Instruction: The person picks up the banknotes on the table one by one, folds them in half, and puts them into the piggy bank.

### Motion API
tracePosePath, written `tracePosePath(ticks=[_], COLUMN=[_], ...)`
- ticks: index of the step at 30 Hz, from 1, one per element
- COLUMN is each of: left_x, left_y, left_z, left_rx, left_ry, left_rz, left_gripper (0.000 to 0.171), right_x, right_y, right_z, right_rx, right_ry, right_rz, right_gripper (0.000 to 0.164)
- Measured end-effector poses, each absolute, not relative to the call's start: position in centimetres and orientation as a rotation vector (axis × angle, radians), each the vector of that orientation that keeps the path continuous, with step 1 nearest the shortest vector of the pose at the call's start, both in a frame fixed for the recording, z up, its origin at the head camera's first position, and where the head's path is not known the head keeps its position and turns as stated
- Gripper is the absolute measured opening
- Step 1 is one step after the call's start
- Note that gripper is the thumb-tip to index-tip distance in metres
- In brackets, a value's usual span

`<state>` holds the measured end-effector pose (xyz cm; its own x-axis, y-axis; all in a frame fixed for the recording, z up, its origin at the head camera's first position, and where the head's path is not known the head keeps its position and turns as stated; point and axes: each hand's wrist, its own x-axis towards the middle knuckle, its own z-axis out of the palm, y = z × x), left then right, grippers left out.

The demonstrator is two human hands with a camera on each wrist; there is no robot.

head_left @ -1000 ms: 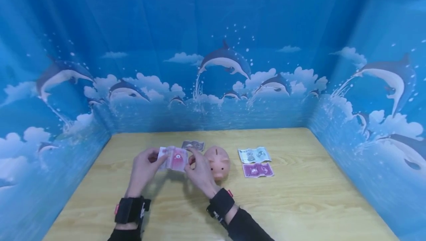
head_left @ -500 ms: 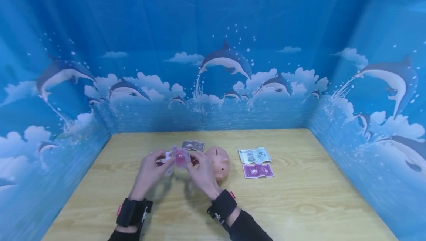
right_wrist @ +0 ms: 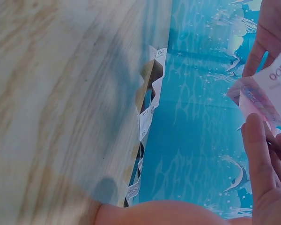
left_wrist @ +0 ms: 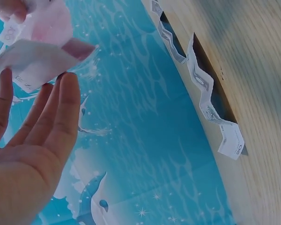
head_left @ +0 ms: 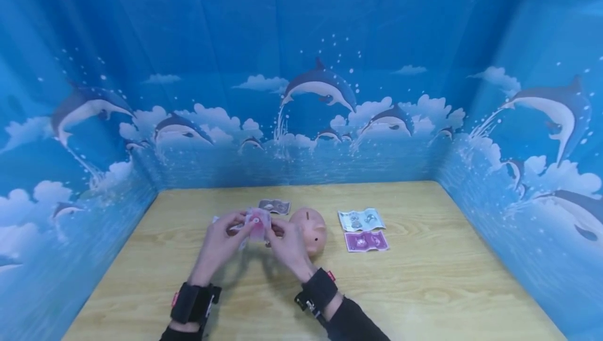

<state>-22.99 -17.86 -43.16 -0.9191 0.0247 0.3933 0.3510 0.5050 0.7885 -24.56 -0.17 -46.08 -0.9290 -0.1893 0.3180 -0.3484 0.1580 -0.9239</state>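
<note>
Between my two hands a pink-red banknote [head_left: 257, 222] is held up above the table, bent over into a fold. In the right wrist view the banknote [right_wrist: 277, 89] shows a printed 100. My left hand [head_left: 222, 242] pinches its left side between thumb and fingers. From the other side my right hand [head_left: 288, 245] pinches the right side, with the fingertips of both hands close together. Right beside my right hand stands a pink piggy bank [head_left: 314, 230], a slot on its top; the hand hides part of it.
Behind the hands lies a brown-grey banknote [head_left: 275, 206]. Right of the piggy bank lie a pale green banknote [head_left: 361, 219] and a purple banknote [head_left: 366, 241], both creased. A wooden table [head_left: 424, 278] is enclosed by a blue dolphin-print curtain [head_left: 301, 27].
The banknote was spread flat between my hands a second ago; now it is folded over and narrower. My left hand has moved right, towards my right hand.
</note>
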Motion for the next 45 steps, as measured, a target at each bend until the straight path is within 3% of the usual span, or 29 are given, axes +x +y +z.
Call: tracePosePath(ticks=[5, 19, 45], left_x=[-23.1, -23.8, -23.6], left_y=[-17.7, -17.8, -17.8], left_z=[-43.4, -43.6, -44.1], left_rx=[-0.31, -0.066, 0.025], left_ry=[-2.38, -2.301, -2.371], left_rz=[-1.377, -1.649, -1.571], left_gripper=[0.024, 0.025, 0.026], right_x=[-24.6, -23.7, -24.3], right_y=[-0.1, -0.1, -0.1], right_z=[-46.1, -43.8, -45.4], right_rx=[0.541, 0.606, 0.582], right_ry=[-2.274, -2.23, -2.231], right_rz=[1.927, 2.177, 2.275], right_gripper=[0.028, 0.032, 0.035])
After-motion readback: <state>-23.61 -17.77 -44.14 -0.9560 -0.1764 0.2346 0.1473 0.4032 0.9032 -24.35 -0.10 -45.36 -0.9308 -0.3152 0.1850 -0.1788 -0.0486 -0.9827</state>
